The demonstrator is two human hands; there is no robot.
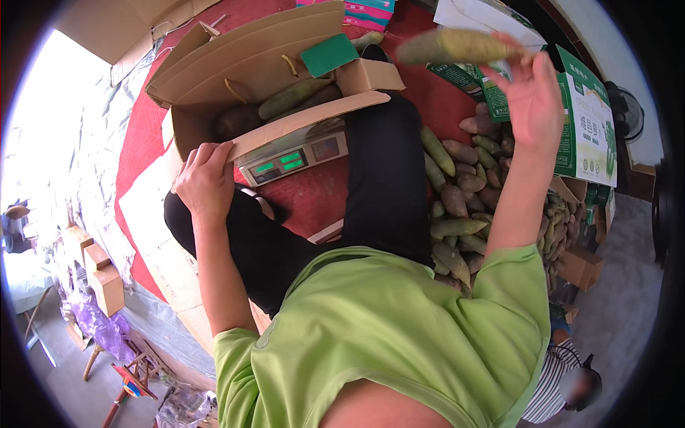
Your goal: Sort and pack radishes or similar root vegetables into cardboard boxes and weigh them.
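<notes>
Raised at the upper right, my right hand (pixel 534 100) holds a long green radish (pixel 453 47) by one end. The radish points left and is slightly blurred. My left hand (pixel 205 180) is closed on the near left corner of an open cardboard box (pixel 250 57), its fingers over the rim. Inside the box lie a green radish (pixel 294 98) and darker ones, partly hidden by the front flap (pixel 314 120). Under the box is a digital scale (pixel 292 161) with lit green displays.
A heap of radishes (pixel 464 192) lies right of my leg on the red ground covering (pixel 321 203). Green-and-white printed cartons (pixel 589 128) stand beyond the heap. A green card (pixel 329 55) lies on the box's edge. A person in a striped top (pixel 548 389) is at the lower right.
</notes>
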